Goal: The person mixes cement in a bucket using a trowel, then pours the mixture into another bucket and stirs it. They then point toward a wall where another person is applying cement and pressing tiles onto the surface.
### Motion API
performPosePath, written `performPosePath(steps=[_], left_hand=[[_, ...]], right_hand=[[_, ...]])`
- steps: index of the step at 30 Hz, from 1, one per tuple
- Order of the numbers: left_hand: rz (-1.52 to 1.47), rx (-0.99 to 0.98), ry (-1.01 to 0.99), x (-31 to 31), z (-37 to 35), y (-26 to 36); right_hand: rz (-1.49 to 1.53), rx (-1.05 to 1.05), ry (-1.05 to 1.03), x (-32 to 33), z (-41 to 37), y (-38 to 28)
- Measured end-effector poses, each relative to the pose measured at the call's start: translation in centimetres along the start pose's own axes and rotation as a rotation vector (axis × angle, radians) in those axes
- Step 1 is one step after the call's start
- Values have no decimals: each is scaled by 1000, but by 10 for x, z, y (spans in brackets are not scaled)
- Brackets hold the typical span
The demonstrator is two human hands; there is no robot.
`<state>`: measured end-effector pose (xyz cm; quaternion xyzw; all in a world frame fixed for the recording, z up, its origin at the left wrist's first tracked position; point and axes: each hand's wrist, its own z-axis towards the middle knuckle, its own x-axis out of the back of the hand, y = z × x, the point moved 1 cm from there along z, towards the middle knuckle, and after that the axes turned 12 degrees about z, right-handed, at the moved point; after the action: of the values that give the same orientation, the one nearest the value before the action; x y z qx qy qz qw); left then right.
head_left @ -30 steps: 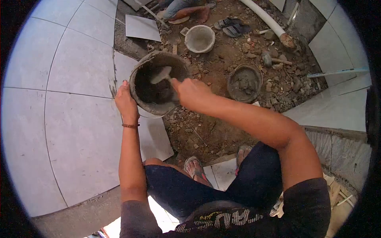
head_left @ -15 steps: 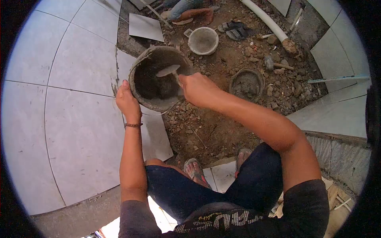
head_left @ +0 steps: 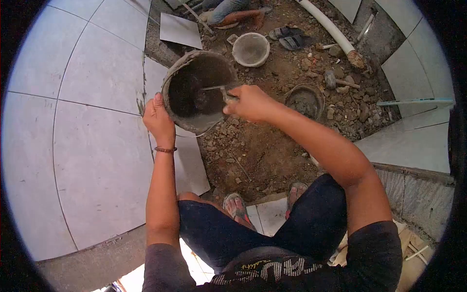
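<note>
My left hand grips the left rim of a mortar-caked bucket, which is tilted with its mouth toward me. Dark wet mortar coats its inside. In my right hand, fingers closed round the handle, is a trowel. Its blade is inside the bucket's mouth and shows nearly edge-on. A thin wire handle hangs below the bucket.
A pale basin and a mortar-filled tub stand on rubble-strewn soil. Nearby lie a hammer, sandals and a white pipe. Large tiles cover the left side. Another person's leg shows at the top.
The trowel blade has turned from showing its flat face to nearly edge-on. My right hand has shifted slightly right and down, and the bucket's mouth has tipped a little.
</note>
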<state>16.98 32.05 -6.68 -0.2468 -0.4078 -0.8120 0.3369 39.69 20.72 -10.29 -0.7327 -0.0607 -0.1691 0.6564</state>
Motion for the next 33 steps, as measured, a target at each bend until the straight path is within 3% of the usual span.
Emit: performPosePath(steps=[3, 6, 12, 18, 24, 33], left_hand=[[-99, -15, 10, -5, -2, 18], [-46, 3, -109, -10, -5, 19], [-3, 17, -175, -11, -9, 33], [17, -26, -234, 0, -10, 46], [-136, -76, -325, 4, -12, 30], [-202, -69, -425, 21, -15, 27]], right_hand=[[-149, 100, -43, -2, 2, -1], [-610, -7, -91, -8, -1, -10], [-660, 94, -52, -13, -7, -12], [-627, 65, -18, -18, -8, -9], [-498, -9, -123, 3, -8, -6], [-377, 59, -309, 3, -2, 30]])
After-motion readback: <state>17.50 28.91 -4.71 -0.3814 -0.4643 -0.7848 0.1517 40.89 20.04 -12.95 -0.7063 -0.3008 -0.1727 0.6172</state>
